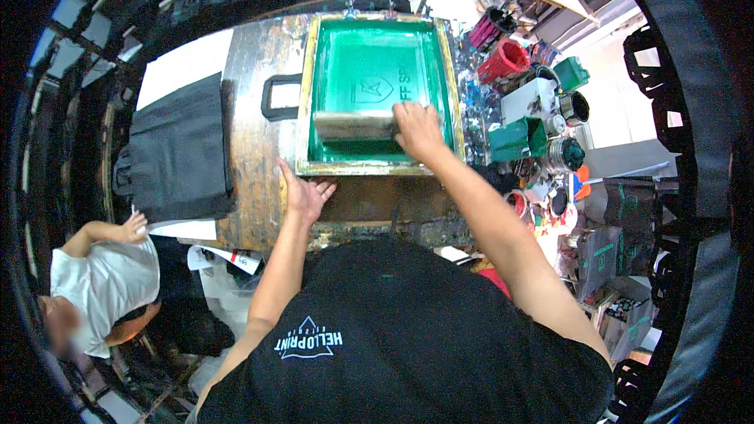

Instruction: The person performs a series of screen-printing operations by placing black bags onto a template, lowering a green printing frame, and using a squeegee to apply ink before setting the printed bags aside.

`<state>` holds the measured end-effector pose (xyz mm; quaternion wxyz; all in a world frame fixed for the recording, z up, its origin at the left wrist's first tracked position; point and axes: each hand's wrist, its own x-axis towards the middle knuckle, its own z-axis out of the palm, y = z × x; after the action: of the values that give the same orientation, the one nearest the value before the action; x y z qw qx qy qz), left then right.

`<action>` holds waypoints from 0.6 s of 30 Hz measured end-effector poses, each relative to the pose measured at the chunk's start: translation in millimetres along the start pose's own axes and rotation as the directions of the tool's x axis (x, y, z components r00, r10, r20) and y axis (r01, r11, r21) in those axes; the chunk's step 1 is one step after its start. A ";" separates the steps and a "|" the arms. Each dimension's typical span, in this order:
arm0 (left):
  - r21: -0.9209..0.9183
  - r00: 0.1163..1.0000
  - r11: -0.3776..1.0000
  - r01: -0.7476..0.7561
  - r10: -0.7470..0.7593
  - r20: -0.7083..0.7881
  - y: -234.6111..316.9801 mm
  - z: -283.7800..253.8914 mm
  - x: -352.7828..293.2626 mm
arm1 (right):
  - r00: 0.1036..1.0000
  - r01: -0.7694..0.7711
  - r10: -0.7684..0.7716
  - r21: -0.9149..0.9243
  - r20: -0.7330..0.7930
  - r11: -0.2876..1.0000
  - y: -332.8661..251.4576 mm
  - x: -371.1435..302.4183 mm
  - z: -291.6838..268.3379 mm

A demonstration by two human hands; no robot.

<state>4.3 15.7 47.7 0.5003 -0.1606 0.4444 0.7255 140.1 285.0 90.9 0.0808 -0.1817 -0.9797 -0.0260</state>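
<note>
Right hand [417, 129] clenched on squeegee [355, 123] lying crosswise at near end of green screen [377, 63]; left hand [304, 195] open, flat against frame's [353, 166] near-left corner on table [251, 188].

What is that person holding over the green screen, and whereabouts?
The right hand grips a squeegee at its right end. The left hand holds nothing; it rests flat by the screen frame.

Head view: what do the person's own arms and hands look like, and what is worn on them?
Both forearms are bare, with no gloves, watch or rings visible on the left hand or the right hand. The person wears a black T-shirt with a pale triangular logo print; its sleeve ends are not clearly visible.
</note>
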 end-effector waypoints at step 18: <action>0.099 0.999 0.995 -0.011 0.014 -0.029 2.7 6.1 2.8 | 0.999 -0.025 0.025 0.006 -0.029 1.000 -17.3 -3.8 21.4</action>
<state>2.0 22.0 50.5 0.4964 -0.1435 0.4880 0.7035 134.2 269.3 68.8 0.0956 -0.1935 -0.9761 -0.0250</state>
